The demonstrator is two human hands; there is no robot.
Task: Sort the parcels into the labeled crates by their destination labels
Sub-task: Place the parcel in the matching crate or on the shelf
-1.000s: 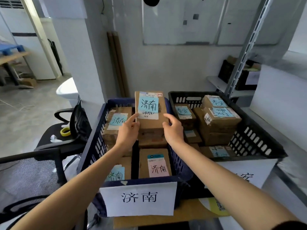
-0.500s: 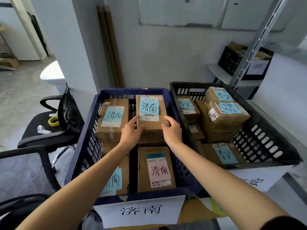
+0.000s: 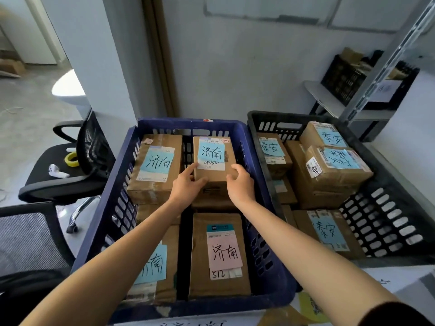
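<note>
A brown cardboard parcel (image 3: 213, 158) with a blue 济南 note rests at the back of the blue crate (image 3: 270, 231), on top of other parcels. My left hand (image 3: 187, 185) grips its near left corner. At the parcel's near right edge my right hand (image 3: 240, 184) has its fingers loosely curled; they touch it or hover just off it. Three more 济南 parcels lie in the same crate: one at the back left (image 3: 156, 165), one at the front left (image 3: 155, 267), one with a pink note (image 3: 220, 252) at the front.
The black crate (image 3: 386, 220) to the right holds several parcels marked 泰安 (image 3: 339, 165). A black office chair (image 3: 63, 170) with a tape roll stands on the left. A metal shelf upright (image 3: 386, 64) and another black crate (image 3: 348, 76) are at the back right.
The parcel came down from above the blue crate and now rests inside it at the back. Both hands followed it down. My right hand's fingers have loosened.
</note>
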